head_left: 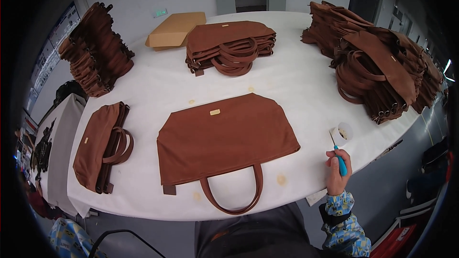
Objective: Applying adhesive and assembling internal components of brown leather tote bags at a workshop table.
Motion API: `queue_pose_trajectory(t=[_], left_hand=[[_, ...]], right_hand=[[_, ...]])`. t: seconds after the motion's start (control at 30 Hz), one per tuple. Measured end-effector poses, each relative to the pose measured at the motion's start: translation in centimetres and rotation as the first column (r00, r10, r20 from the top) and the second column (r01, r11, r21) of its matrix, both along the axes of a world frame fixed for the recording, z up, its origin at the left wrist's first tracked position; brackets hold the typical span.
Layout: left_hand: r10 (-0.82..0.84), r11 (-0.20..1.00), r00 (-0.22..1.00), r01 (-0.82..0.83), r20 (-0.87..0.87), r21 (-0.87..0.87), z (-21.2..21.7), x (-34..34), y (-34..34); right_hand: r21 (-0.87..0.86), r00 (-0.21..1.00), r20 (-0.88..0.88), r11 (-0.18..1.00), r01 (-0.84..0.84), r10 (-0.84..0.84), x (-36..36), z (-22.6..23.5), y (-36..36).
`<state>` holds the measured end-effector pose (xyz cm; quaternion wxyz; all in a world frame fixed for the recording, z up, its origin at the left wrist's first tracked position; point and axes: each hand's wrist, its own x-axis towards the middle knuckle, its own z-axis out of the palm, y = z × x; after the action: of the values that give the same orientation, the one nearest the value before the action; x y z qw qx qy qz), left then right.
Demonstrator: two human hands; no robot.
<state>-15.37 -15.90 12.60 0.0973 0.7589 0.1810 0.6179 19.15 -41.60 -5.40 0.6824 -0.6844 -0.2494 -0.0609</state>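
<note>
In the right hand (336,180), to the right of the bag: a tool (341,163), blue handle gripped in curled fingers, thin end pointing at the cup (350,134). Impossible to tell whether touching its rim. No sight of the left hand, hence no telling how widely spread or whether holding anything; only a left sleeve (67,239), low and to the left of the bag.

Flat on the table (158,83), well apart from the right hand: the bag (227,138), brown, with a gold plate (215,112) along the far side and a handle loop (261,181) laid toward the body. Left of the bag, a folded bag (93,145). Beyond the bag, the rear pile (229,36), with a box (174,29) just behind. Beyond and to the left, the left pile (93,50); beyond and to the right, the right pile (377,57).

Likeliest trouble: a tipped cup, from a knock by tool or knuckles so close by. Also possible: smears on the bag, if swinging a loaded tool across; too small to tell whether loaded. Near the bag, on the right, a yellowish stain (281,179): perhaps liable to mark the leather-like brown if dragged over. Lesser risk: a tugged bag, from catching the loop on lap or sleeve.
</note>
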Motion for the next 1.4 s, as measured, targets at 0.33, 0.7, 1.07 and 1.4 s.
queue_pose_trajectory(t=[0.33,0.7,1.07,1.4], left_hand=[[-0.05,0.988,0.985,0.074,0.166,-0.139,-2.8,3.6,0.0],[-0.03,0.975,0.978,0.075,0.209,-0.208,-3.0,4.4,-0.1],[0.021,0.962,0.973,0.042,0.229,-0.269,-2.6,4.1,0.1],[0.288,0.95,0.942,-0.258,0.17,-0.178,2.2,-1.7,-1.1]], right_hand=[[-0.021,1.0,0.001,1.0,-0.012,0.012,-0.3,0.5,1.0],[-0.016,0.998,-0.04,0.999,-0.043,0.043,-0.3,0.7,0.4],[-0.06,0.998,-0.04,0.997,-0.042,0.039,-0.3,0.9,0.3],[-0.022,1.0,-0.008,1.0,-0.001,0.0,0.2,-0.5,0.3]])
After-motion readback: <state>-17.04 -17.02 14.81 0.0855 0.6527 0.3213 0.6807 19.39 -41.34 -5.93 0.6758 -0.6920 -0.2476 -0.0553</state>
